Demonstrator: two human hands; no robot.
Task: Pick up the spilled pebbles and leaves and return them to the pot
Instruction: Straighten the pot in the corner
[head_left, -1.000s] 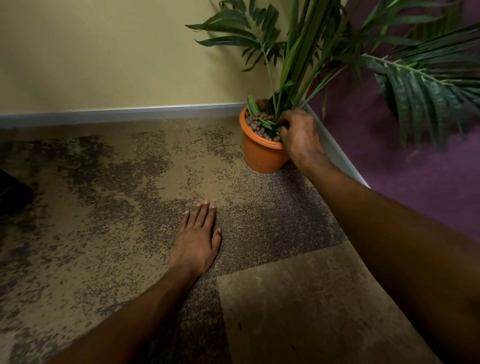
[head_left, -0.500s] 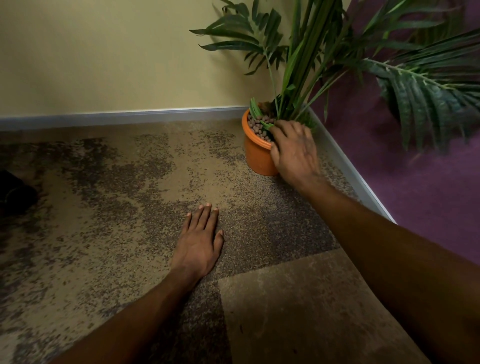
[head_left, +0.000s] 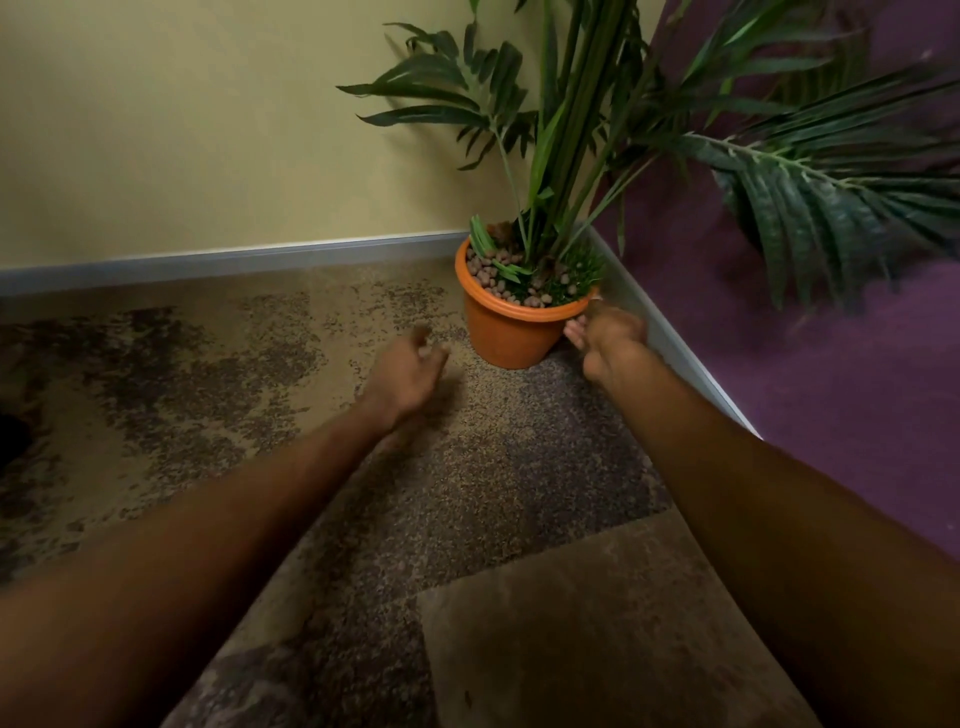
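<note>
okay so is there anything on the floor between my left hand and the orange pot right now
Nothing visible does. Only bare patterned carpet lies between the left hand and the orange pot. The right hand sits against the pot's far side, out of that path.

Pot (head_left: 511, 332): orange plastic, round, rolled rim, upright on carpet in the room corner; just beyond and left of the right hand (head_left: 605, 338), which sits beside its right wall; ahead and right of the left hand (head_left: 408, 371), apart from it.
Pebbles (head_left: 485, 270): small, brown, rounded, heaped inside the pot to rim level.
Leaves (head_left: 506, 267): short green blades, lying loose over the pebbles near the stems, some propped at the far left rim.
</note>
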